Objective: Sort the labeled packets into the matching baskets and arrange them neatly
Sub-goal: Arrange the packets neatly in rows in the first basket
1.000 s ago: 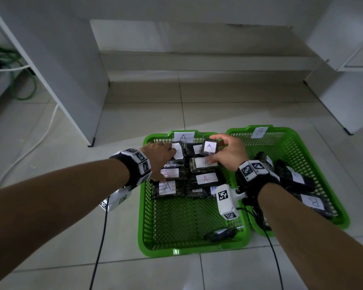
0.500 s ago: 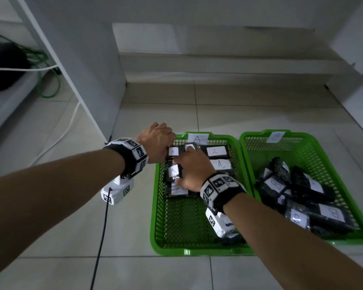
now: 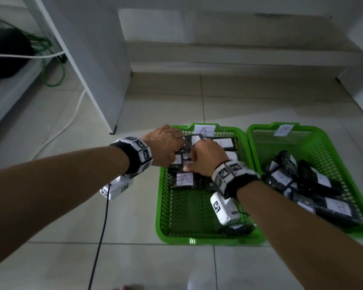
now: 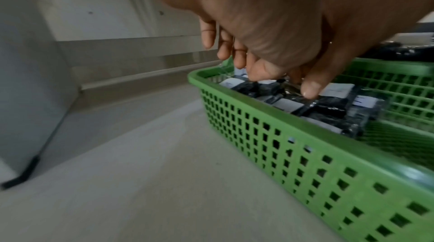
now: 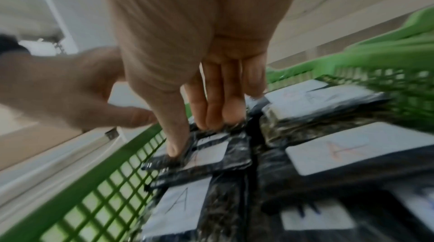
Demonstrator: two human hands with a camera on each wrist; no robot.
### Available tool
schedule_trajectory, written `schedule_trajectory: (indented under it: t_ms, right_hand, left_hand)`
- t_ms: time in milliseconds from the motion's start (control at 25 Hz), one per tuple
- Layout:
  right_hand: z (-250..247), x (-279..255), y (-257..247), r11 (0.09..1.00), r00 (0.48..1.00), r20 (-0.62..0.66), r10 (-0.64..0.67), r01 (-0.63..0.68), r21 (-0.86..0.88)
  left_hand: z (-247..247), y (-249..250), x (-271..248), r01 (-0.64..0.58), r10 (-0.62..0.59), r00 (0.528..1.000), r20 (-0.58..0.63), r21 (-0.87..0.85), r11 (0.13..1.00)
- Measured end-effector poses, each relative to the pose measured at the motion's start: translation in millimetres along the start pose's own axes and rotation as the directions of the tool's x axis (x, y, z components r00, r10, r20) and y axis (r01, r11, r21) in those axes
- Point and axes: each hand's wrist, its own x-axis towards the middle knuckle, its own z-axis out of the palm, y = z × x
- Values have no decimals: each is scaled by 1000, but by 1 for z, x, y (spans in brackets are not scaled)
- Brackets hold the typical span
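Basket A (image 3: 199, 240) is green with an "A" tag on its far rim; black packets with white A labels (image 3: 184, 178) lie in rows at its far end. My right hand (image 3: 197, 162) pinches one A packet (image 5: 211, 151) in the left column, thumb on its left edge and fingers on its far edge. My left hand (image 3: 176, 151) hovers at the far left corner, its fingers (image 4: 239, 56) pointing down at the packets there and holding nothing. Basket B (image 3: 323, 141) to the right holds a loose pile of B packets (image 3: 281, 178).
One more dark packet (image 3: 237, 228) lies at basket A's near edge. A white cabinet panel (image 3: 92, 70) stands left of the baskets, with green (image 3: 50, 80) and white cables (image 3: 71, 120) beyond. A black cable (image 3: 101, 237) crosses the tiled floor.
My right hand has crossed from basket A's far right to its left column and taken hold of a packet there. The left hand has shifted to the far left corner.
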Motion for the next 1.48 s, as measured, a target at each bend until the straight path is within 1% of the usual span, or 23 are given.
schedule_trajectory:
  t_ms: [80,160,200,280,320,360,400,480,560,600,760,800,880,920,960,1040,1080,1120,1200,1280,1320,1400,1480]
  right_hand:
    - [-10,-14,21,998,995,75,58,-57,-19]
    - [-17,-37,43,988,972,188,138,-122,-94]
    - [-18,-47,53,979,944,270,192,-164,-123]
    - [-18,-70,68,962,861,430,272,-239,-129]
    - [-19,-76,73,963,842,467,270,-248,-111]
    - [-20,-82,78,964,840,477,260,-253,-79]
    - [-22,-84,80,966,853,462,244,-258,-35]
    - [-30,-88,84,952,887,402,227,-290,101]
    - [-38,-91,85,938,900,384,207,-293,183]
    - [-39,-93,86,934,894,397,207,-302,193]
    - [-29,-98,93,897,859,448,248,-378,229]
    - [-27,-99,96,888,852,460,248,-390,244]
    - [-24,-97,99,858,839,487,241,-419,298]
    - [-23,-95,100,831,833,495,246,-444,335]
    - [-24,-92,99,796,829,495,259,-474,376]
    - [-25,-84,96,703,822,489,292,-531,473]
    - [-27,-79,93,632,821,488,297,-552,544]
    - [-28,-76,91,541,826,476,302,-560,628]
    - [-30,-67,86,390,869,389,306,-487,781]
    - [-31,-57,83,326,915,269,302,-364,873]
    - [-31,-55,82,317,925,222,308,-320,893]
    - [-31,-51,75,319,929,168,329,-277,907]
    - [-27,-45,67,314,927,131,352,-249,916]
  left_hand:
    - [-1,16,10,-110,109,994,-16,-69,991]
    - [-1,42,21,-215,228,971,70,-164,963]
    - [-1,57,28,-260,284,950,129,-177,949]
    - [2,91,40,-383,413,890,194,-174,907]
    - [3,105,43,-436,468,858,212,-180,882]
    - [5,121,46,-470,510,829,228,-207,858]
    - [8,135,49,-470,527,816,237,-258,844]
    - [13,161,53,-374,496,820,286,-389,842]
    - [16,183,57,-262,444,823,355,-457,850]
    - [18,190,57,-240,432,821,373,-461,854]
    - [18,194,57,-257,435,830,348,-453,853]
    - [14,190,58,-223,430,823,372,-484,846]
    - [0,172,57,-87,401,817,414,-599,796]
    - [-7,158,55,-50,380,838,391,-639,768]
    - [-13,140,53,-52,362,867,341,-661,748]
    - [-21,107,48,-146,316,935,164,-632,761]
    - [-22,93,45,-202,289,956,55,-589,783]
    - [-22,82,42,-243,260,964,-47,-552,798]
    - [-17,64,36,-258,185,965,-186,-545,798]
    - [-14,49,31,-186,66,973,-221,-585,790]
    - [-12,43,30,-128,-3,979,-204,-624,770]
    - [-13,35,28,-32,-106,982,-157,-690,723]
    - [-13,29,28,-8,-146,975,-167,-682,731]
